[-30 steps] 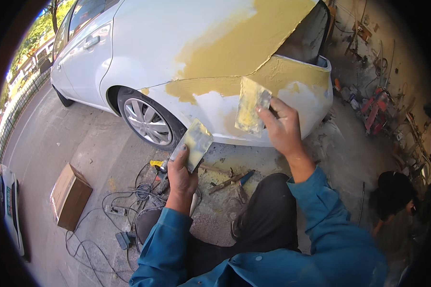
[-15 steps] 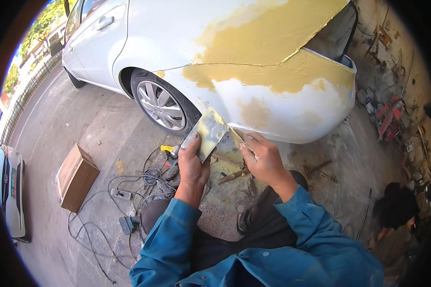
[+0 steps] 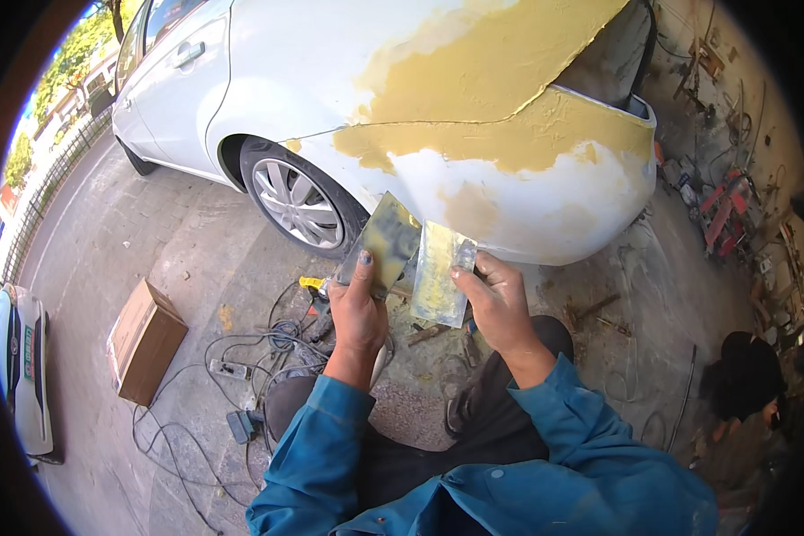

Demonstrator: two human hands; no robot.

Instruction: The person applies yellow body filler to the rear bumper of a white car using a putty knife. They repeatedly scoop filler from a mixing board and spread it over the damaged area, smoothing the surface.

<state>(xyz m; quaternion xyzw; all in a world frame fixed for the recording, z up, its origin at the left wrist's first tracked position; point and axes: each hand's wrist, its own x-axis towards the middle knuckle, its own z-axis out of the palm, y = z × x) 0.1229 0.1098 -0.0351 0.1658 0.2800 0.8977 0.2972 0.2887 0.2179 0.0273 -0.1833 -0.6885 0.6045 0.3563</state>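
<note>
My left hand (image 3: 359,308) grips a dark, flat putty spreader (image 3: 390,241) smeared with yellow, its thumb lying on the face. Close beside it, my right hand (image 3: 498,299) pinches a second, paler putty scraper (image 3: 441,272) by its right edge; yellow filler coats much of its face. Both blades are tilted up, their near edges almost meeting. Beyond them stands a white car (image 3: 509,219) whose rear quarter and bumper carry a broad patch of yellow body filler (image 3: 456,85). The fingers behind each blade are partly hidden.
Left of my knees lies a tangle of cables (image 3: 281,344) with a yellow-tipped power tool (image 3: 313,283). A cardboard box (image 3: 147,344) stands farther left, near another car (image 3: 29,366). Wood pieces lie on the floor between my legs and the car. Clutter and a red metal tool (image 3: 725,210) line the right wall.
The right scraper has turned from edge-on against the left blade to face up, and now sits apart on the right. The left blade's face now looks darker, with less yellow.
</note>
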